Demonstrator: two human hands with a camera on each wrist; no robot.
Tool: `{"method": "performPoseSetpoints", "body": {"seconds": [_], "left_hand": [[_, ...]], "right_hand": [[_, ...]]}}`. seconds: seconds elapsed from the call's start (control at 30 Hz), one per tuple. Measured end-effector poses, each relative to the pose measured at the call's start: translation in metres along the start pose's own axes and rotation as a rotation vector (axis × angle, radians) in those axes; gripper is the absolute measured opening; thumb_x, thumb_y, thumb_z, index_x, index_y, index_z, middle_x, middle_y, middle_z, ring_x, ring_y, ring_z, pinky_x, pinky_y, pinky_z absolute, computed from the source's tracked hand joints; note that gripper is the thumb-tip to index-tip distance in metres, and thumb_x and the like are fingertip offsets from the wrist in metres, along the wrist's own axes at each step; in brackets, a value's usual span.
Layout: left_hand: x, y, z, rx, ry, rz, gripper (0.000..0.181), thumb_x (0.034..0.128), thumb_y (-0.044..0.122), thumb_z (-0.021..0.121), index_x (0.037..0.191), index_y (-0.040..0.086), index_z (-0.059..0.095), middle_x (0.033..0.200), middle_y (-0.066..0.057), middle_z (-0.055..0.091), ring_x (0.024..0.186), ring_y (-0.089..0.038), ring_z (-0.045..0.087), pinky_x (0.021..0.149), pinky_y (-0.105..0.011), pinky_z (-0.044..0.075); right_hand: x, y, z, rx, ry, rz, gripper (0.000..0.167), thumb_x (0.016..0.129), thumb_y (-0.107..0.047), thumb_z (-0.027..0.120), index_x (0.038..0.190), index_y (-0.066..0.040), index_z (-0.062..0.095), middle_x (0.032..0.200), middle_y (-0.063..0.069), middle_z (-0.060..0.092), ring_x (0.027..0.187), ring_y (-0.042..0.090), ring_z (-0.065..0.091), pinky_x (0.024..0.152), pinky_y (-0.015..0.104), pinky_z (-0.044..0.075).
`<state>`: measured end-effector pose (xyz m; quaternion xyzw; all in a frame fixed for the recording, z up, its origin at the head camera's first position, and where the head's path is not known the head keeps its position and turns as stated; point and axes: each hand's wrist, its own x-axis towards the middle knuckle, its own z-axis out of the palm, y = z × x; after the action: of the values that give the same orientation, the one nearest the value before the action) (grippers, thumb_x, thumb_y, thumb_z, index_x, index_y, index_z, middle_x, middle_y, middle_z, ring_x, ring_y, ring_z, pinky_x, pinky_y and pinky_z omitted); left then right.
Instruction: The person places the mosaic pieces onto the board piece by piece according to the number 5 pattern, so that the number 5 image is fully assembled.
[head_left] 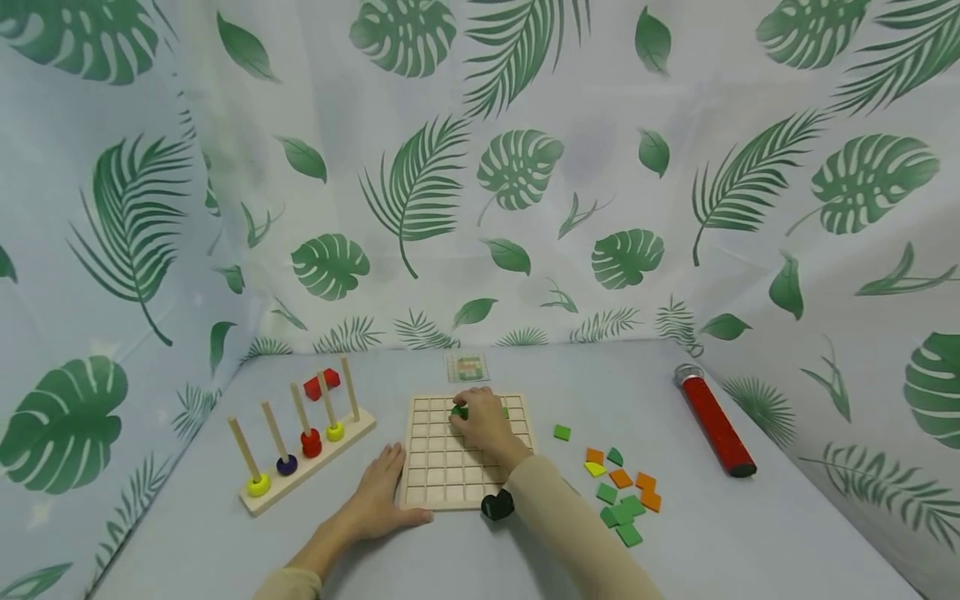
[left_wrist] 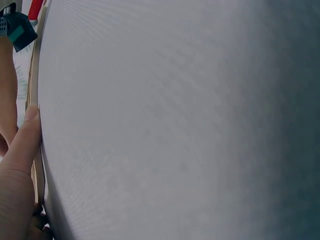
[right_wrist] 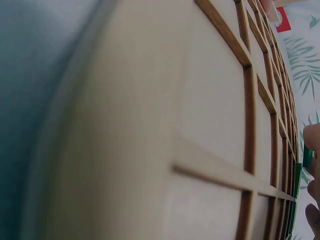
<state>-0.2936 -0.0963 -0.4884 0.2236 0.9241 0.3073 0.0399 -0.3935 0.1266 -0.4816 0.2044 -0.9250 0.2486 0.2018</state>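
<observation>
A square wooden grid board [head_left: 427, 479] lies in the middle of the table. My right hand [head_left: 482, 419] is over its far part and pinches a small green tile [head_left: 459, 412] between thumb and fingers. Right beside that hand another green tile [head_left: 506, 412] shows on the board. In the right wrist view, green tiles [right_wrist: 297, 177] sit in the grid below the held green tile. My left hand [head_left: 381, 496] rests at the board's near left corner, fingers extended along the left side. Its thumb [left_wrist: 26, 140] lies against the near edge.
Loose green, orange and yellow tiles [head_left: 609, 493] lie right of the board. A pattern card [head_left: 468, 367] is behind it. At left stands a peg stand [head_left: 307, 467] with coloured rings, red pieces [head_left: 322, 383] behind it. A red microphone-like cylinder [head_left: 714, 425] lies far right.
</observation>
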Motion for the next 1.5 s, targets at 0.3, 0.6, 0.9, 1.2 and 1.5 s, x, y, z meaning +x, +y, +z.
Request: {"method": "performPoseSetpoints", "body": {"seconds": [0.3, 0.6, 0.9, 1.2, 1.5], "left_hand": [[0.001, 0.001, 0.001, 0.008, 0.016, 0.021, 0.114, 0.0700, 0.060, 0.074, 0.144, -0.011, 0.024, 0.150, -0.028, 0.021, 0.140, -0.041, 0.012, 0.113, -0.053, 0.012], [0.002, 0.003, -0.002, 0.010, 0.017, 0.014, 0.112, 0.0699, 0.057, 0.075, 0.143, -0.011, 0.024, 0.150, -0.029, 0.021, 0.139, -0.042, 0.012, 0.112, -0.053, 0.013], [0.004, 0.003, -0.004, 0.009, 0.009, 0.008, 0.111, 0.0704, 0.056, 0.076, 0.143, -0.011, 0.025, 0.150, -0.028, 0.021, 0.140, -0.041, 0.012, 0.113, -0.053, 0.013], [0.002, 0.000, -0.002, 0.018, 0.020, 0.015, 0.111, 0.0705, 0.056, 0.076, 0.143, -0.011, 0.025, 0.149, -0.029, 0.022, 0.140, -0.041, 0.012, 0.113, -0.052, 0.012], [0.000, -0.002, 0.000, 0.005, 0.014, 0.007, 0.112, 0.0699, 0.057, 0.075, 0.143, -0.011, 0.025, 0.149, -0.029, 0.022, 0.140, -0.041, 0.013, 0.112, -0.053, 0.014]], "right_hand": [[0.003, 0.001, 0.002, -0.066, -0.040, -0.029, 0.022, 0.085, -0.020, 0.070, 0.103, -0.007, 0.070, 0.096, 0.005, 0.066, 0.091, 0.025, 0.056, 0.080, 0.044, 0.046], [0.008, 0.001, -0.008, -0.024, -0.147, 0.013, 0.021, 0.086, -0.016, 0.069, 0.106, -0.009, 0.069, 0.103, 0.004, 0.066, 0.096, 0.026, 0.053, 0.081, 0.047, 0.044], [0.010, 0.001, -0.012, -0.008, -0.160, 0.014, 0.024, 0.084, -0.013, 0.071, 0.107, -0.008, 0.069, 0.101, 0.003, 0.067, 0.095, 0.025, 0.054, 0.080, 0.047, 0.044], [0.011, -0.001, -0.005, -0.002, -0.139, 0.031, 0.023, 0.084, -0.018, 0.071, 0.104, -0.006, 0.068, 0.086, 0.002, 0.064, 0.082, 0.020, 0.052, 0.071, 0.038, 0.044], [0.011, -0.001, 0.000, -0.117, -0.199, 0.002, 0.027, 0.086, -0.026, 0.070, 0.111, -0.015, 0.070, 0.093, 0.004, 0.056, 0.085, 0.024, 0.047, 0.065, 0.036, 0.040]]}}
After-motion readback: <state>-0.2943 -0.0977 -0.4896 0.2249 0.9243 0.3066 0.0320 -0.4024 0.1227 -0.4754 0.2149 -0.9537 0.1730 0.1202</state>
